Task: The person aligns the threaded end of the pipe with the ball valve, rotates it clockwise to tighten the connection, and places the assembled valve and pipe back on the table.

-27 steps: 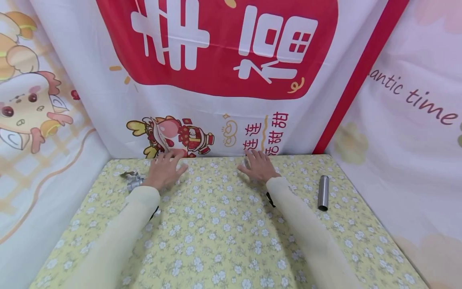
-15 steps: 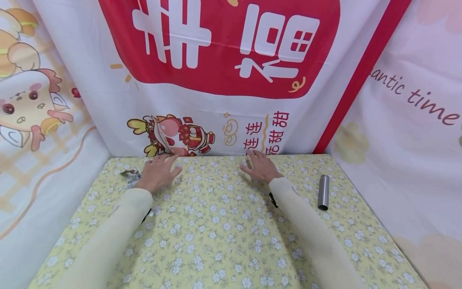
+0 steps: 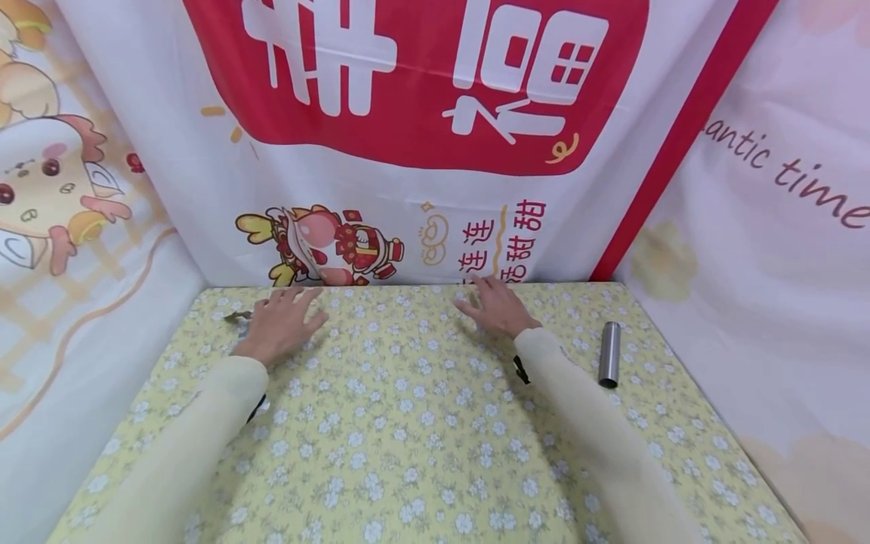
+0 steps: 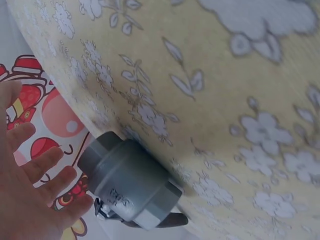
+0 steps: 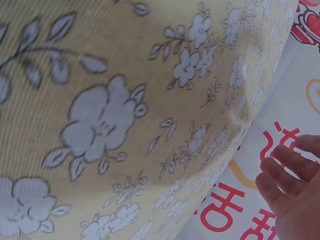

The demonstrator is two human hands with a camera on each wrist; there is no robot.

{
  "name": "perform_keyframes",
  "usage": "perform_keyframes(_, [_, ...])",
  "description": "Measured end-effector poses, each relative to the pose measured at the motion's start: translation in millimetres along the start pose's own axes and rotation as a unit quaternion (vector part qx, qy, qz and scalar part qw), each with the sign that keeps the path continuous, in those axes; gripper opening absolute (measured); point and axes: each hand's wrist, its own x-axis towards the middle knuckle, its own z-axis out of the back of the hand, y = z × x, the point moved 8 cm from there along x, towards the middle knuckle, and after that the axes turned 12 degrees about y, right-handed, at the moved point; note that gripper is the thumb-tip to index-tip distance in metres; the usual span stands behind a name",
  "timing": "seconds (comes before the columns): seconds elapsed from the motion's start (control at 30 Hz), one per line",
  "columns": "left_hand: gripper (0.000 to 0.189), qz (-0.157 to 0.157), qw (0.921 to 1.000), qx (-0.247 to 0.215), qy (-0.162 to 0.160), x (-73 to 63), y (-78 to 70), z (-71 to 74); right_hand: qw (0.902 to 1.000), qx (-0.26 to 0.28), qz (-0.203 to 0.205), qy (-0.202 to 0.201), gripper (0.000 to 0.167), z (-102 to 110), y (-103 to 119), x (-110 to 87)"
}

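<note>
Flowered cloth (image 3: 408, 423) bears a gray fitting (image 4: 132, 180) just beside the left fingers (image 4: 56, 183).

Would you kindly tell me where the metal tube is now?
In the head view, the metal tube lies on the flowered tabletop, to the right of the right sleeve.

Can see little of the grey metal valve (image 3: 242, 329) in the head view, covered largely by the left hand (image 3: 279, 325). Cannot read the small dark marking (image 4: 118, 196) on it in the left wrist view, nor trace the dark lever (image 4: 172, 220) behind its body. Lose parts of both hands past the wrist pictures' edges, the right hand (image 3: 499, 308) included. Cannot see inside the dark end of the metal tube (image 3: 610, 353). Lose the cream sleeves (image 3: 591, 423) below the head view's bottom edge, and the banner (image 3: 421, 98) above its top. Cannot identify the small black item (image 3: 521, 370) beneath the right sleeve.
</note>
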Motion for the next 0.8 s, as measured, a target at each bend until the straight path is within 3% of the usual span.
perform_keyframes(0.23, [0.069, 0.003, 1.0, 0.0, 0.002, -8.7, 6.8, 2.9, 0.9995, -0.02, 0.023, -0.012, 0.081, 4.2, 2.0, -3.2])
perform_keyframes(0.8, [0.061, -0.001, 0.9999, 0.011, 0.002, -23.9, 19.5, 5.1, 0.9996, -0.022, 0.011, -0.014, 0.077, 9.9, -16.1, -18.3])
